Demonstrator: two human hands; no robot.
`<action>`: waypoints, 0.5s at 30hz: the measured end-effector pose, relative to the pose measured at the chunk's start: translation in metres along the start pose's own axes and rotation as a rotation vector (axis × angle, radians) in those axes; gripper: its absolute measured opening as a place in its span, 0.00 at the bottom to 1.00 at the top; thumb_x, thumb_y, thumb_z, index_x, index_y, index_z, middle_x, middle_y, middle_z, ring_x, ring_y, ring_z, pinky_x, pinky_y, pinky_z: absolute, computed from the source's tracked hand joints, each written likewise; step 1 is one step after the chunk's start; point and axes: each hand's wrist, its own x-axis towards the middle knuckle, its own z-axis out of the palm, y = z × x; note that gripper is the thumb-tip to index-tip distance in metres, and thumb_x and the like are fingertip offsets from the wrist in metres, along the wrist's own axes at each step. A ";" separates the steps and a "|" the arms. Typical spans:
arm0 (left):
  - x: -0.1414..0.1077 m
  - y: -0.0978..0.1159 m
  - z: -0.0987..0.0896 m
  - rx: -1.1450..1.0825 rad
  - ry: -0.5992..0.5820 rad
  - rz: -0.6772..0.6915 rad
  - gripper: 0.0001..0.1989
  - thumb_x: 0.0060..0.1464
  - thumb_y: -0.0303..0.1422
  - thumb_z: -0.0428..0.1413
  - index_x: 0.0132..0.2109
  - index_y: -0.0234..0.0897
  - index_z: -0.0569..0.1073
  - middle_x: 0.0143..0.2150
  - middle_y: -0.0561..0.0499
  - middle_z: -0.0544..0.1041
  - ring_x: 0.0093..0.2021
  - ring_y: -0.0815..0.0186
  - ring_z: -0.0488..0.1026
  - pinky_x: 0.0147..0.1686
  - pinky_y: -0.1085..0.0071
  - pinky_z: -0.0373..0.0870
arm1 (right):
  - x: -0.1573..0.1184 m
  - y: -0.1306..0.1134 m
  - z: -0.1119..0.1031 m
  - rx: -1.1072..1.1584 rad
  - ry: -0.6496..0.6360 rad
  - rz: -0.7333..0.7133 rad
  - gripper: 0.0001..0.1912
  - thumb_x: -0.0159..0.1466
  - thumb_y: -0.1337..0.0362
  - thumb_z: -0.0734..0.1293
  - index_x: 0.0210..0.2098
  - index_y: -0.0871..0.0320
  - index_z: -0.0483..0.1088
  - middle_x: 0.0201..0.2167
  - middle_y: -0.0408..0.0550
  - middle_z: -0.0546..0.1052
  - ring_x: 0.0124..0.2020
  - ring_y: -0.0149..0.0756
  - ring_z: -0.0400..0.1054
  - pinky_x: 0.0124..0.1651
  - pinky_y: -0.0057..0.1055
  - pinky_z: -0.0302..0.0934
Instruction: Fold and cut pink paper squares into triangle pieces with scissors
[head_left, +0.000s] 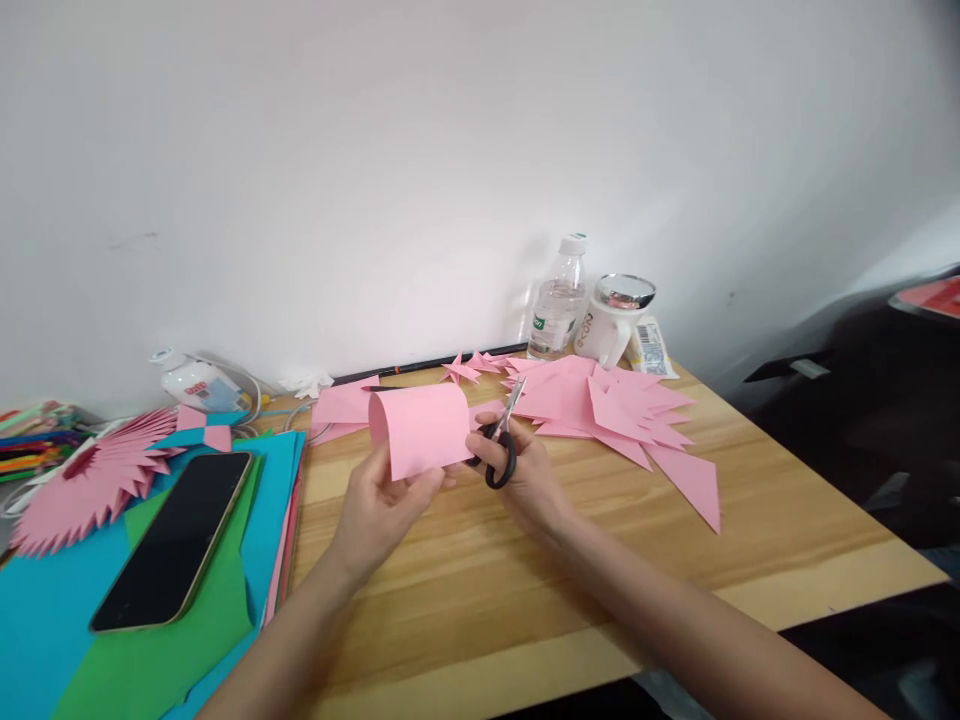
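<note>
A sheet of pink paper (429, 430), bent over into a curve, is held up above the table. My left hand (390, 500) grips its lower edge, thumb in front and fingers behind. My right hand (531, 478) has a pair of scissors (511, 460) with black handles, the blades pointing up and away from the sheet. The right fingertips also touch the sheet's right edge. Part of the right fingers is hidden behind the paper and the handles. Cut pink paper pieces (562, 395) with pointed ends lie in a pile behind my right hand.
A water bottle (556, 305), a white mug (606, 325) and a small packet (651, 348) stand by the wall. At left, a phone (176, 540) lies on green and blue paper (45, 610), near a folded pink paper fan (97, 480), a white bottle (199, 380) and colored pens (37, 440).
</note>
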 end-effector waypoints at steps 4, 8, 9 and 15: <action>0.008 -0.005 0.025 0.137 0.192 0.066 0.13 0.46 0.43 0.56 0.31 0.37 0.72 0.31 0.46 0.79 0.40 0.56 0.77 0.45 0.60 0.73 | 0.002 -0.011 -0.001 -0.049 -0.085 -0.014 0.20 0.45 0.62 0.77 0.36 0.56 0.69 0.26 0.38 0.69 0.27 0.27 0.64 0.33 0.27 0.58; 0.016 -0.010 0.038 0.164 0.341 0.118 0.14 0.50 0.43 0.54 0.24 0.38 0.67 0.29 0.46 0.77 0.43 0.55 0.76 0.50 0.58 0.70 | 0.002 -0.017 -0.008 -0.240 -0.247 0.026 0.22 0.47 0.58 0.76 0.38 0.57 0.70 0.25 0.38 0.70 0.28 0.30 0.66 0.37 0.31 0.59; 0.018 -0.012 0.038 0.151 0.375 0.114 0.15 0.50 0.43 0.54 0.24 0.38 0.66 0.30 0.46 0.77 0.44 0.55 0.75 0.50 0.58 0.70 | 0.000 -0.017 -0.010 -0.282 -0.304 0.047 0.22 0.46 0.57 0.76 0.38 0.58 0.70 0.24 0.39 0.70 0.28 0.31 0.66 0.38 0.32 0.59; 0.023 -0.027 0.035 0.067 0.414 0.060 0.18 0.53 0.48 0.53 0.33 0.36 0.72 0.32 0.46 0.78 0.42 0.56 0.76 0.41 0.63 0.74 | -0.013 -0.007 -0.012 -0.321 -0.579 0.161 0.27 0.45 0.54 0.77 0.40 0.58 0.68 0.28 0.41 0.69 0.31 0.31 0.63 0.38 0.31 0.58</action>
